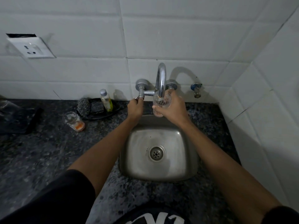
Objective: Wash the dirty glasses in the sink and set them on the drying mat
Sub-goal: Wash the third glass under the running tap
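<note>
My right hand (173, 109) grips a clear ribbed glass (160, 103) and holds it upright right under the spout of the chrome faucet (161, 78), above the back edge of the steel sink (134, 159). My left hand (135, 108) is closed on the faucet's left tap handle (139, 97). I cannot make out any water running. A second glass (73, 121) with orange residue at its bottom stands on the dark granite counter to the left. At the far left edge lies a dark drying mat (14, 122).
A black tray (113, 110) behind the dirty glass holds a steel scrubber (83, 105), a sponge (97, 107) and a small soap bottle (106, 101). White tiled walls close in behind and on the right. A small valve (196, 89) sticks out right of the faucet.
</note>
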